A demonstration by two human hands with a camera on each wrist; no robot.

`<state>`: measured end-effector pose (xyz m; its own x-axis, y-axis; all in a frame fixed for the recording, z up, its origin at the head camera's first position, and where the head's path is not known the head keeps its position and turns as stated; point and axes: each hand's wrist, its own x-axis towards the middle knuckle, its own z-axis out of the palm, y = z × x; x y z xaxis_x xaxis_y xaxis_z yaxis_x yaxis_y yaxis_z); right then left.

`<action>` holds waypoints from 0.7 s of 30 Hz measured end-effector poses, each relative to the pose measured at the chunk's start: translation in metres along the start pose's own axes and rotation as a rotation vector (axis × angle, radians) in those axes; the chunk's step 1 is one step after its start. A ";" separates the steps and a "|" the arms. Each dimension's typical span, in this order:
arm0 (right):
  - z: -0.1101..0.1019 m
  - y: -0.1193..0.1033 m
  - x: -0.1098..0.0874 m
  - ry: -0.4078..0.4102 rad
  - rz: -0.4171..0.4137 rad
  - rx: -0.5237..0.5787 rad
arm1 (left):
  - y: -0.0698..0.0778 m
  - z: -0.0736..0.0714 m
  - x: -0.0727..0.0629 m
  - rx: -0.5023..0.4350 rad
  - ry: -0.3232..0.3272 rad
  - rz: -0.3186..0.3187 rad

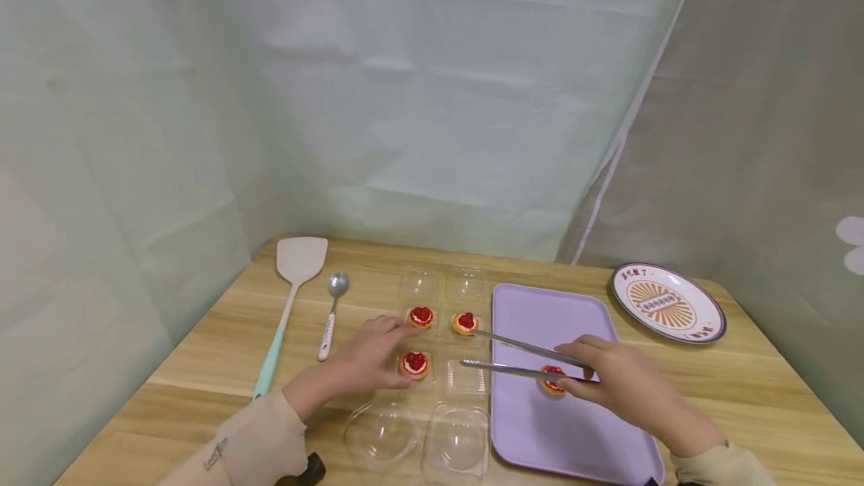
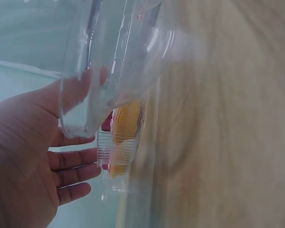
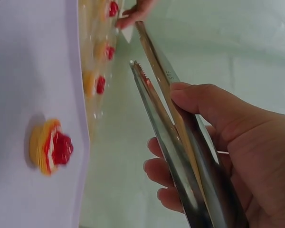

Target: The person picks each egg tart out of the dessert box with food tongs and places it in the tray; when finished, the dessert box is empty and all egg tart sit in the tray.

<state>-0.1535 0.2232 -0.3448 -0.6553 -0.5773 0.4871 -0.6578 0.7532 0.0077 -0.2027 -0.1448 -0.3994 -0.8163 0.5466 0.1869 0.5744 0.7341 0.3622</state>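
My left hand (image 1: 367, 357) reaches over the clear plastic boxes, fingers spread around a red-topped tart (image 1: 414, 364); whether it touches the box is unclear. In the left wrist view a clear lid (image 2: 80, 114) stands before the thumb, with the fingers loosely extended. Two other tarts sit in boxes farther back, one left (image 1: 421, 316) and one right (image 1: 465, 322). My right hand (image 1: 628, 381) grips metal tongs (image 1: 523, 348), their tips apart with nothing between them. Below the tongs, one tart (image 3: 47, 147) lies on the purple tray (image 1: 547, 433).
A bare box compartment (image 1: 467, 377) is left of the tray. Open clear lids (image 1: 459, 437) lie toward the front, others at the back. A spatula (image 1: 293, 261) and a spoon (image 1: 331, 321) lie on the left. The patterned plate (image 1: 705, 313) rests at the back right.
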 end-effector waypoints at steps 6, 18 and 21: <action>0.013 -0.014 0.019 -0.124 0.005 0.032 | -0.006 0.003 -0.002 0.017 -0.004 0.004; 0.037 -0.035 0.041 -0.175 -0.053 0.043 | -0.010 0.006 -0.003 0.004 -0.005 0.001; 0.039 -0.037 0.047 -0.205 -0.059 0.045 | -0.010 0.006 -0.003 0.000 0.000 0.002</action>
<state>-0.1743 0.1556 -0.3565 -0.6739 -0.6757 0.2990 -0.7103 0.7038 -0.0104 -0.2053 -0.1515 -0.4086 -0.8150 0.5482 0.1877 0.5762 0.7330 0.3616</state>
